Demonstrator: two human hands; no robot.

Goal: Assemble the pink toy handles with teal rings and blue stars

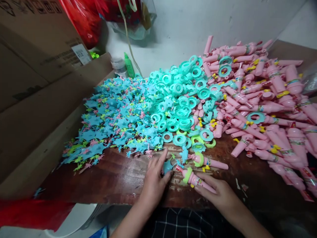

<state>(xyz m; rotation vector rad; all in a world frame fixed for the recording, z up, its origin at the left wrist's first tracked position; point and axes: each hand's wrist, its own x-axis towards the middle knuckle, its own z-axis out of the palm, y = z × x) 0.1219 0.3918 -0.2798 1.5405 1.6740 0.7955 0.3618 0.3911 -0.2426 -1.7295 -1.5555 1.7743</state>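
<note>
My right hand (219, 195) grips the lower end of a pink plastic toy wand (196, 180), which has a light-green scalloped ring (187, 175) round it and a red-striped tip pointing left. Beside a blue star-shaped piece (167, 166) on the table is my left hand (155, 177), its index finger stretched out and its thumb apart, at the star's edge. Another pink wand (215, 164) with a green ring lies just beyond the held one. Small blue figure pieces (183, 154) and a yellow piece (206, 168) are close to the wands.
Blue star pieces (121, 112) with small pink and green figures are heaped at left. Teal rings (178, 110) pile up in the middle, pink wands (274, 109) at right. A cardboard box (37, 49) borders the left; a green bottle (129, 66) stands at the wall.
</note>
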